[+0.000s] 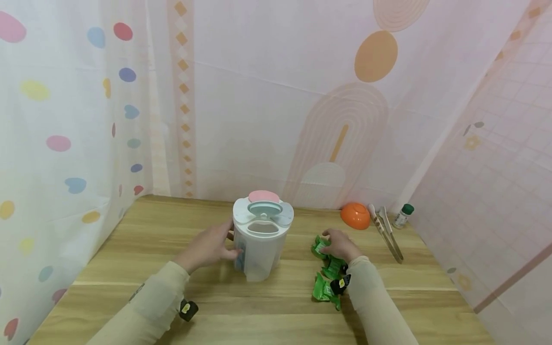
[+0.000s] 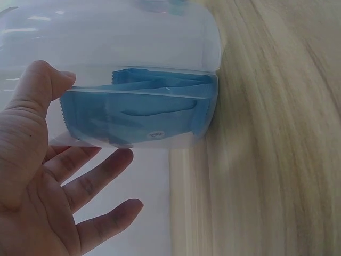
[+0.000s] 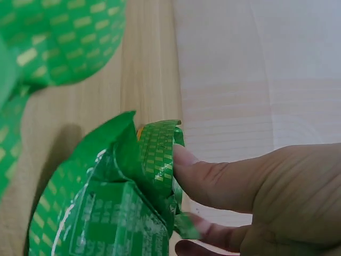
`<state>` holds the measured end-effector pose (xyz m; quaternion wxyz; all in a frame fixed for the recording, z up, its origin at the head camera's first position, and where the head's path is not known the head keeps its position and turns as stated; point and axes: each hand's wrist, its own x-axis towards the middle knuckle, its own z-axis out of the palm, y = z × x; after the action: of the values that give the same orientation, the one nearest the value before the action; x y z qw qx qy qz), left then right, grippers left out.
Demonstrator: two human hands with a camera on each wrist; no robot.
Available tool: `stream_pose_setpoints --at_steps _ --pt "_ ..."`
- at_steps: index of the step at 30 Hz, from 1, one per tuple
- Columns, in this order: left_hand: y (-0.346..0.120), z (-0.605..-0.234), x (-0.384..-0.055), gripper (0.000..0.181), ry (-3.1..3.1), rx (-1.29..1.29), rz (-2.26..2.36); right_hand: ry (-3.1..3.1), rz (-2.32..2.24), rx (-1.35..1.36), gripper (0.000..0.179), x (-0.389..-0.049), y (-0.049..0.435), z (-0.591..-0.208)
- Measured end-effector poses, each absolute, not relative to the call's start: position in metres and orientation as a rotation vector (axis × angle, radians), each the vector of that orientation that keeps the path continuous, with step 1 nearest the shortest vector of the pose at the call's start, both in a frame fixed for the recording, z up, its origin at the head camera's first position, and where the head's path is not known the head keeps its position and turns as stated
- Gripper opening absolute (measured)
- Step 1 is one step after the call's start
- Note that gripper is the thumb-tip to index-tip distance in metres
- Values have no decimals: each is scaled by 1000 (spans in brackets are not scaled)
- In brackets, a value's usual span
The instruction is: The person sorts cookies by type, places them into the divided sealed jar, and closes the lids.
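Note:
A translucent plastic storage canister (image 1: 260,254) stands upright on the wooden table, blue packets (image 2: 133,114) inside one of its compartments. Its white lid (image 1: 241,213) carries a pink cap (image 1: 264,195) and a raised grey-green flap (image 1: 264,209) behind an oval opening. My left hand (image 1: 211,245) grips the canister's left side, thumb on the near wall and forefinger behind. To the right, my right hand (image 1: 343,245) pinches the farthest green packet (image 3: 157,152) by its crimped end. Two more green packets, one in the middle (image 1: 332,267) and one nearest me (image 1: 322,289), lie beside that wrist.
At the back right sit an overturned orange bowl (image 1: 355,216), metal tongs (image 1: 394,244) and a small green-capped bottle (image 1: 403,217). A patterned curtain (image 1: 258,120) hangs right behind the table's far edge and along both sides.

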<state>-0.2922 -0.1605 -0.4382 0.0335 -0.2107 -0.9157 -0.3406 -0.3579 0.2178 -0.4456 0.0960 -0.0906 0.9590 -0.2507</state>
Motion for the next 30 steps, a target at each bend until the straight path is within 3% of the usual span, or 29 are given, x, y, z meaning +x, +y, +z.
stream_pose_setpoints --at_steps 19,30 --pt "-159 -448 -294 66 -2857 -600 -1041 2880 -978 -373 44 -360 211 -448" --pt "-159 -448 -296 63 -2879 -577 -995 2911 -1151 -530 49 -343 195 -418"
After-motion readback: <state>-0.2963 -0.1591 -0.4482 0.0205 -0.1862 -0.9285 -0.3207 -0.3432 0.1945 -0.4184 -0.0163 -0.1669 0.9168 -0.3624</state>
